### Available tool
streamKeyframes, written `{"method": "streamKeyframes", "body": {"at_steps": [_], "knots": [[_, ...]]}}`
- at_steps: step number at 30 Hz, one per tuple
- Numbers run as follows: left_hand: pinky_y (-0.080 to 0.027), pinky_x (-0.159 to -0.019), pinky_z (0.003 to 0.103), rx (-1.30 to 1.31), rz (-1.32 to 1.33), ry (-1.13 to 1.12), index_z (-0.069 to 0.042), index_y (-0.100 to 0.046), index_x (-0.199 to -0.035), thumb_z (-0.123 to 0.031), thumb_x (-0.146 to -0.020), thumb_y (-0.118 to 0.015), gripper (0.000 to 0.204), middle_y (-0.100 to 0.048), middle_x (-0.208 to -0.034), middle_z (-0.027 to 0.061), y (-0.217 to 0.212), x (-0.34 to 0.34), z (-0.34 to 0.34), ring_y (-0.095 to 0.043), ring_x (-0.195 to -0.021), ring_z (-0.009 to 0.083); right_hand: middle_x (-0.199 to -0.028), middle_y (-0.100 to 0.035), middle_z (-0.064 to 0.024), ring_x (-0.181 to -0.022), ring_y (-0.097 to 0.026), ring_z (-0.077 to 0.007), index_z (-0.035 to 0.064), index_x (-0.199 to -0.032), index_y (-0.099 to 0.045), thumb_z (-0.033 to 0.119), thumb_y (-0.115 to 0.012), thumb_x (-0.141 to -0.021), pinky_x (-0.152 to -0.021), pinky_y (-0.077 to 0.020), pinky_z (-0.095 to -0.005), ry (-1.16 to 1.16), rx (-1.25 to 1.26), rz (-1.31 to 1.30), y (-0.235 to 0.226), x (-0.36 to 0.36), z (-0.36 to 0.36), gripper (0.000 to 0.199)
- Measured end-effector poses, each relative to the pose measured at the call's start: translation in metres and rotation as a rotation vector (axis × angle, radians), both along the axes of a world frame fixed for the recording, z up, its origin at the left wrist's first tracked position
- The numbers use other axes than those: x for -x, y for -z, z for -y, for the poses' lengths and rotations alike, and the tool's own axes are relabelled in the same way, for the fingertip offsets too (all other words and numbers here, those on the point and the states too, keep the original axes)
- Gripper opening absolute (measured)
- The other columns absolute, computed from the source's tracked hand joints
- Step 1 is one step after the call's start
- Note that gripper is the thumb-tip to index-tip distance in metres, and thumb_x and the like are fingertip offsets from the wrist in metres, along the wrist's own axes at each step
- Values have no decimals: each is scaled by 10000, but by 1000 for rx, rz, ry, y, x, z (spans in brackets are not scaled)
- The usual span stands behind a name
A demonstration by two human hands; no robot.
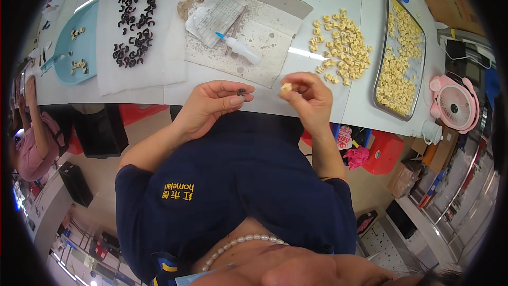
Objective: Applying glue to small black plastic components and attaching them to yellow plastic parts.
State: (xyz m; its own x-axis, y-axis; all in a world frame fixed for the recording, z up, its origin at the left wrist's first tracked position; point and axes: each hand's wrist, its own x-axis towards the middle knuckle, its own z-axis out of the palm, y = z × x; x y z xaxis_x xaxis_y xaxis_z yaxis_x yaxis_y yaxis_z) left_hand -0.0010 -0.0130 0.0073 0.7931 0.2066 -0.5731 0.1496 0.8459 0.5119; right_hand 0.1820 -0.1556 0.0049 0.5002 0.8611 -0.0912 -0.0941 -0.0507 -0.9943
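Left hand (207, 104) pinching black piece (241, 91), right hand (313, 96) pinching cream piece (286, 88) (direction, long axes unclear)

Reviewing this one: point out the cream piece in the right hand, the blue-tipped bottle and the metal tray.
Cream piece (286, 87): head view, its visible side.
Blue-tipped bottle (243, 50): head view, its white body.
Metal tray (391, 112): head view, its near rim.

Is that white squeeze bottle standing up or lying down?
Lying down: the bottle is on its side over the cardboard, its blue tip pointing leftward.
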Motion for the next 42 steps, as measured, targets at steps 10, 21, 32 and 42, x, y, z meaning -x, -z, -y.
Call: {"method": "streamKeyframes", "body": {"at_steps": [10,21,32,42], "knots": [[-485,-804,220,11,59,26,17,-581,-1065,-9,-823,-596,244,-615,-1036,100,6,6,1,-595,-952,137,-908,-632,-88,-763,-632,-202,59,-982,-612,18,-693,-707,-648,-517,-268,-192,-151,537,-6,27,-19,289],[-482,-816,230,16,86,-3,23,-579,-1069,2,-818,-596,253,-616,-1023,104,6,10,-4,-592,-949,139,-911,-639,-81,-802,-620,-201,46,-998,-629,-9,-684,-704,-678,-508,-260,-258,-111,551,-15,26,-26,304],[-488,-792,235,102,73,58,2,-588,-1074,-45,-819,-614,260,-632,-973,86,13,8,0,-603,-854,122,-884,-661,-41,-787,-588,-198,46,-1020,-624,-25,-711,-627,-674,-483,-274,-240,-195,702,-7,23,-28,409],[-479,-809,244,43,133,130,-5,-593,-1057,-114,-841,-609,242,-615,-1007,72,9,1,3,-589,-901,113,-909,-644,-41,-868,-576,-217,67,-966,-644,-8,-730,-615,-732,-474,-295,-239,-241,588,-5,23,-23,369]]}}
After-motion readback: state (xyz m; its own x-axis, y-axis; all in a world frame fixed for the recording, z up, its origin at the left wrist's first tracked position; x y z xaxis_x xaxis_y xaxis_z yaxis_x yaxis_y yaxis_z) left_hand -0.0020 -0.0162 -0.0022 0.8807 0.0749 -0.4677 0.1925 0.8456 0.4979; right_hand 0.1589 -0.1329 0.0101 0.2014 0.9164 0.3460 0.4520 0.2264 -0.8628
